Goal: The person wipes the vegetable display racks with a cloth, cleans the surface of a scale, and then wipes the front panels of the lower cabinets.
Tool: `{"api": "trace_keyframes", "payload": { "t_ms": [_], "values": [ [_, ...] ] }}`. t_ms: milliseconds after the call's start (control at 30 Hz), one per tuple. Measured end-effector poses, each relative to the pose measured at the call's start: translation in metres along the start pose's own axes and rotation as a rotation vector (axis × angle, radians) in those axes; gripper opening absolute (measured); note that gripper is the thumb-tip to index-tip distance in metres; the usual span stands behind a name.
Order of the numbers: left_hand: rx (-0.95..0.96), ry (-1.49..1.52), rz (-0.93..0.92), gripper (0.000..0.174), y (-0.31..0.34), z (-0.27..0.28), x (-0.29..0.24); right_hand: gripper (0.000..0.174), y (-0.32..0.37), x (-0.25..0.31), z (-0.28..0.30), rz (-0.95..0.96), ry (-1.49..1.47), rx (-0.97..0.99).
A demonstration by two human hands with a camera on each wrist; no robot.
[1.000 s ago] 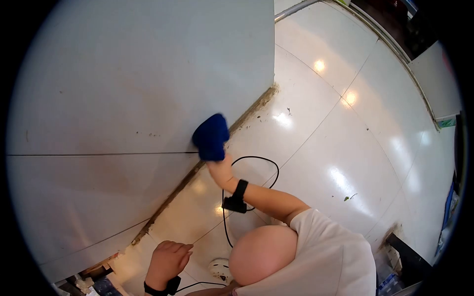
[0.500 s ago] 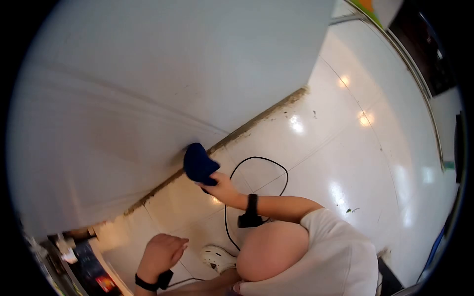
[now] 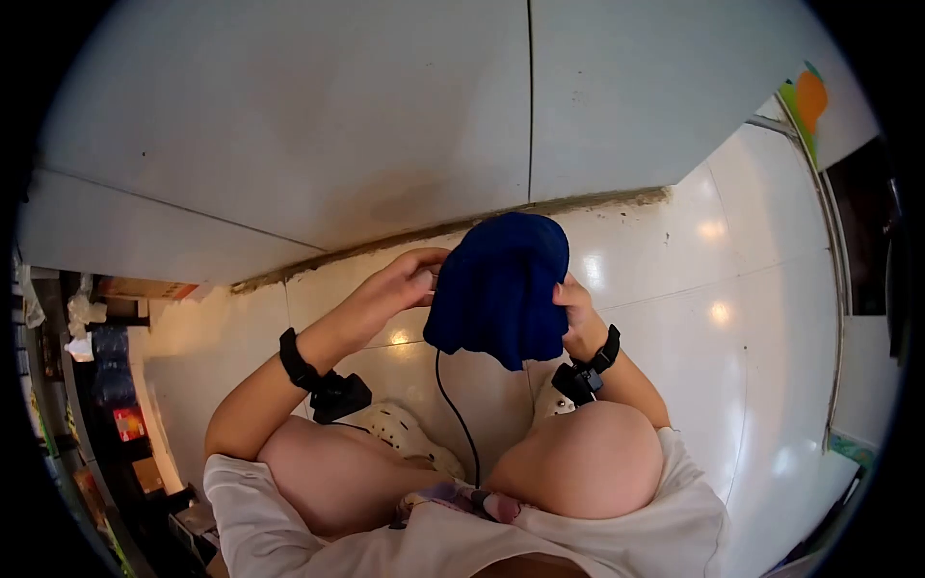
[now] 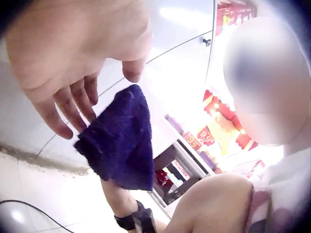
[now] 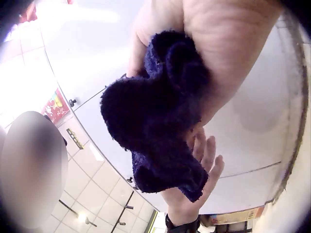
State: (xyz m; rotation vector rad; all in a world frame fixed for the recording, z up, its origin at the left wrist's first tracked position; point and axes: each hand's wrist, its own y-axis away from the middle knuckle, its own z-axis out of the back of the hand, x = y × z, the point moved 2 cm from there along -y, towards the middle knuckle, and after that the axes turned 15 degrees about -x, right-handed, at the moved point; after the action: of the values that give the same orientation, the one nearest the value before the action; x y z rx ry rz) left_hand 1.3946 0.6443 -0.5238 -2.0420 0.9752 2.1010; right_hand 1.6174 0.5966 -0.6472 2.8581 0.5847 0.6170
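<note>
A folded dark blue cloth is held up in front of my knees, above the floor. My right hand grips it at its right side, and in the right wrist view the bunched cloth fills that hand's grasp. At the cloth's left edge is my left hand. The left wrist view shows this left hand with fingers loosely extended and parted, fingertips right by the cloth.
A pale grey cabinet front stands ahead, with a grimy strip along its base. On the white tiled floor runs a black cable. Shelves with goods are at the left. A patterned shoe shows below.
My right hand has brought the cloth away from the cabinet's base and up in front of me. My left hand has risen from low on the left to the cloth's edge. The view has turned left.
</note>
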Motion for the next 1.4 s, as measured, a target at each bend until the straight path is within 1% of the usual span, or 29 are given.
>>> {"api": "trace_keyframes", "payload": {
  "t_ms": [67, 133, 200, 267, 300, 333, 367, 400, 433, 467, 533, 600, 633, 667, 700, 767, 800, 833, 867, 933, 967, 1000, 1067, 1133, 1233, 1267, 1333, 1367, 1400],
  "values": [
    [0.044, -0.070, -0.071, 0.051, -0.005, -0.004, 0.003, 0.072, 0.005, 0.005, -0.001, 0.061, 0.046, -0.097],
    [-0.013, -0.123, -0.172, 0.055, -0.008, -0.008, 0.007, 0.072, 0.006, 0.001, -0.004, 0.113, 0.105, -0.158],
    [-0.112, -0.253, -0.315, 0.053, -0.010, 0.005, 0.018, 0.065, 0.005, 0.005, -0.024, 0.096, 0.216, -0.157],
    [-0.233, -0.412, -0.257, 0.046, -0.002, 0.014, 0.008, 0.056, -0.005, 0.001, -0.026, 0.104, 0.426, -0.243],
    [-0.292, -0.492, -0.245, 0.044, 0.002, 0.016, 0.001, 0.047, -0.011, -0.003, -0.035, 0.123, 0.480, -0.275],
    [-0.336, -0.571, -0.228, 0.043, 0.004, 0.017, -0.001, 0.047, -0.018, -0.013, -0.039, 0.127, 0.521, -0.281],
    [-0.401, -0.655, -0.339, 0.039, 0.006, 0.020, 0.002, 0.047, -0.025, -0.026, -0.040, 0.142, 0.559, -0.294],
    [-0.411, -0.754, -0.397, 0.040, 0.005, 0.023, 0.007, 0.047, -0.031, -0.038, -0.040, 0.163, 0.595, -0.316],
    [-0.413, -0.856, -0.456, 0.041, 0.004, 0.024, 0.010, 0.046, -0.035, -0.051, -0.038, 0.135, 0.575, -0.283],
    [-0.412, -0.962, -0.518, 0.042, 0.003, 0.025, 0.013, 0.056, -0.033, -0.060, -0.037, 0.043, 0.498, -0.200],
    [-0.316, -1.055, -0.391, 0.054, 0.007, 0.011, 0.004, 0.065, -0.033, -0.072, -0.041, 0.053, 0.324, -0.076],
    [-0.289, -0.962, -0.466, 0.064, 0.014, -0.003, 0.000, 0.086, -0.031, -0.072, -0.040, 0.066, 0.364, -0.060],
    [-0.214, -0.887, -0.414, 0.073, 0.015, -0.008, -0.005, 0.088, -0.031, -0.067, -0.040, 0.091, 0.341, -0.049],
    [-0.103, -0.813, -0.253, 0.076, 0.015, -0.013, -0.009, 0.090, -0.031, -0.061, -0.039, 0.115, 0.319, -0.040],
    [-0.065, -0.748, -0.258, 0.077, 0.015, -0.015, -0.006, 0.097, -0.032, -0.054, -0.041, 0.132, 0.339, -0.077],
    [0.034, -0.644, -0.308, 0.082, 0.010, -0.019, 0.004, 0.092, -0.028, -0.038, -0.046, 0.190, 0.399, -0.114],
    [0.041, -0.603, -0.335, 0.082, 0.010, -0.020, 0.002, 0.091, -0.028, -0.031, -0.049, 0.230, 0.435, -0.134],
    [0.057, -0.564, -0.364, 0.083, 0.012, -0.021, 0.000, 0.082, -0.027, -0.025, -0.053, 0.232, 0.378, -0.117],
    [0.093, -0.526, -0.392, 0.083, 0.011, -0.022, -0.004, 0.079, -0.030, -0.023, -0.052, 0.208, 0.398, -0.117],
    [0.096, -0.582, -0.579, 0.083, 0.008, -0.020, -0.008, 0.074, -0.033, -0.017, -0.047, 0.188, 0.429, -0.148],
    [0.080, -0.586, -0.523, 0.080, 0.006, -0.019, -0.013, 0.068, -0.031, -0.013, -0.048, 0.163, 0.399, -0.188],
    [0.065, -0.593, -0.467, 0.077, 0.009, -0.018, -0.023, 0.063, -0.030, -0.009, -0.052, 0.146, 0.421, -0.164],
    [-0.054, -0.845, -0.497, 0.061, 0.010, -0.014, -0.040, 0.059, -0.029, -0.004, -0.064, 0.115, 0.400, -0.154],
    [-0.058, -0.978, -0.633, 0.044, 0.009, -0.002, -0.053, 0.057, -0.029, 0.003, -0.062, 0.106, 0.486, -0.100],
    [0.112, -1.082, -0.323, 0.039, 0.041, -0.001, -0.093, 0.067, -0.026, 0.012, -0.052, 0.112, 0.794, -0.170],
    [0.156, -1.052, -0.377, 0.039, 0.047, 0.001, -0.094, 0.072, -0.029, 0.016, -0.055, 0.093, 0.924, -0.165],
    [0.199, -1.020, -0.472, 0.039, 0.068, 0.014, -0.094, 0.080, -0.039, 0.021, -0.064, 0.380, 1.138, 0.003],
    [0.196, -1.024, -0.461, 0.037, 0.079, 0.025, -0.087, 0.090, -0.045, 0.018, -0.056, 0.480, 1.224, -0.019],
    [0.133, -1.063, -0.475, 0.036, 0.089, 0.044, -0.074, 0.098, -0.044, 0.014, -0.067, 0.563, 1.194, -0.066]
  ]
}}
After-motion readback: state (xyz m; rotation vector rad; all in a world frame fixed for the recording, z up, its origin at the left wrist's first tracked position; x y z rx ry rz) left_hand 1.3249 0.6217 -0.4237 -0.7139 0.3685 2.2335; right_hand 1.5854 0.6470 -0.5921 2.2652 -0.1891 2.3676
